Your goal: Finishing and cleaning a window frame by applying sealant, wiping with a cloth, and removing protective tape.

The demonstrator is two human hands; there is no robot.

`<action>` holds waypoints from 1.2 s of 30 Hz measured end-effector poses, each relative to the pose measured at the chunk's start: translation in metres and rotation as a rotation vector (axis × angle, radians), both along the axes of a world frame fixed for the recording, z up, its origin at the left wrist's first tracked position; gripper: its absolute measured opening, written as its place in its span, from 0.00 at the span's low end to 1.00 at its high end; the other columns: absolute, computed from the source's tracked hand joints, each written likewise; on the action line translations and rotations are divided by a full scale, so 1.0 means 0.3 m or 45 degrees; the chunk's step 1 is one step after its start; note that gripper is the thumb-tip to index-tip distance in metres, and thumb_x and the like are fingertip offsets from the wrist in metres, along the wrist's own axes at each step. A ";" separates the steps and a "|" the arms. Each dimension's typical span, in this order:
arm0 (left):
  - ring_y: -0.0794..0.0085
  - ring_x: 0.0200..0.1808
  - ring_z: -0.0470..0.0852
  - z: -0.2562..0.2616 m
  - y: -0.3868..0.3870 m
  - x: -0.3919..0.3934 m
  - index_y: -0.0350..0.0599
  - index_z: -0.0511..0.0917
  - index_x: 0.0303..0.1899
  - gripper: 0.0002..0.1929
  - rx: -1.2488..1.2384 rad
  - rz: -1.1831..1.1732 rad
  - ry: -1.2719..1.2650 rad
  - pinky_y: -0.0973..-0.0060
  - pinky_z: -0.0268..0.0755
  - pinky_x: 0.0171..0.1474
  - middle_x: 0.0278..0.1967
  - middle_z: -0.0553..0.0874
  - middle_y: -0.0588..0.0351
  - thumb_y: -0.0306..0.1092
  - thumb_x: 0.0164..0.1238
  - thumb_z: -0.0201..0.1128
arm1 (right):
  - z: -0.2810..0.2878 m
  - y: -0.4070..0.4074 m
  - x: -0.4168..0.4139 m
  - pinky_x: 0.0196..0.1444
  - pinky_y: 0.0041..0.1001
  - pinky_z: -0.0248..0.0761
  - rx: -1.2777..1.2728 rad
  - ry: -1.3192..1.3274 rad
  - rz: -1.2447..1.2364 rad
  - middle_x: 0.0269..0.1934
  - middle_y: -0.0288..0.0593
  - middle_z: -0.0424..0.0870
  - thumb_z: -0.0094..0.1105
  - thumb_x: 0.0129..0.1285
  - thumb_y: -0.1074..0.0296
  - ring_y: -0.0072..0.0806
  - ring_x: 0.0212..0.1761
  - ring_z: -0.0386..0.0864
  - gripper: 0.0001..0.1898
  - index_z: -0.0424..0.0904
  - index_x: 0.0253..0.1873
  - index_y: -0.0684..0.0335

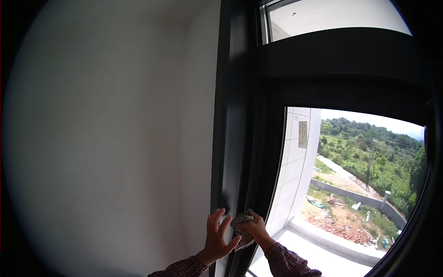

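Note:
Low in the picture, my right hand (256, 230) grips a crumpled grey cloth (242, 225) against the dark window frame (238, 138). Just to its left is my left hand (218, 235), its fingers spread and nothing held in it; it is by the frame's left part, and whether it touches the frame is unclear. Both forearms wear dark checked sleeves. Right of the frame's upright lies a large glass pane (346, 173), with a smaller pane (328, 17) above a thick dark crossbar (339, 55).
A plain pale wall (104, 138) fills the left side, meeting the frame. Through the glass show a tiled outer wall (290, 180) with a paper label, a white ledge (339, 242), a low boundary wall (346, 190), rubble and green hillside.

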State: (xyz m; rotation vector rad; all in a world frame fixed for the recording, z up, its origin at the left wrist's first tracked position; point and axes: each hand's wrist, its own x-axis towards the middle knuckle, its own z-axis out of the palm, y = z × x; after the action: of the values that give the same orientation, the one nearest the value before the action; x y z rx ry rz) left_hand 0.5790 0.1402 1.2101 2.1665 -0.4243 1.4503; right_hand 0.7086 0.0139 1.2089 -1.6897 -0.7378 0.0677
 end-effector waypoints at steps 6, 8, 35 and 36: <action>0.38 0.68 0.54 -0.036 -0.064 0.078 0.49 0.53 0.68 0.43 -0.165 -0.201 0.188 0.50 0.53 0.67 0.67 0.50 0.32 0.48 0.55 0.69 | 0.074 -0.039 -0.101 0.58 0.31 0.69 0.586 0.861 0.784 0.54 0.43 0.74 0.50 0.67 0.67 0.30 0.56 0.73 0.20 0.66 0.62 0.65; 0.42 0.65 0.61 0.030 -0.045 0.059 0.48 0.63 0.64 0.37 -0.096 -0.048 0.044 0.53 0.58 0.66 0.65 0.55 0.37 0.37 0.50 0.71 | 0.156 -0.060 -0.154 0.62 0.33 0.66 0.620 0.852 0.932 0.57 0.43 0.72 0.49 0.69 0.64 0.30 0.60 0.70 0.22 0.63 0.65 0.63; 0.58 0.68 0.60 1.939 0.138 0.421 0.60 0.76 0.56 0.16 0.760 1.163 -1.197 0.57 0.58 0.70 0.65 0.60 0.54 0.32 0.69 0.55 | 0.191 -0.555 -0.131 0.31 0.25 0.78 -0.012 -1.455 -0.887 0.32 0.41 0.84 0.57 0.60 0.78 0.31 0.38 0.81 0.03 0.79 0.35 0.62; 0.59 0.70 0.56 1.993 0.163 0.443 0.63 0.70 0.62 0.20 0.754 1.357 -1.136 0.55 0.57 0.71 0.68 0.57 0.54 0.36 0.68 0.57 | 0.207 -0.558 -0.146 0.31 0.26 0.78 -0.061 -1.438 -0.882 0.32 0.42 0.83 0.57 0.59 0.77 0.31 0.38 0.81 0.03 0.79 0.35 0.62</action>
State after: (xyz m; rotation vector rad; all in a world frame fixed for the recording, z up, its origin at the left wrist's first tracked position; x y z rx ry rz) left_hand 0.7119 0.1890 1.8080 2.0861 0.1146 3.2512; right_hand 0.6648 -0.1536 1.2711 -1.8735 -0.8819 -1.4496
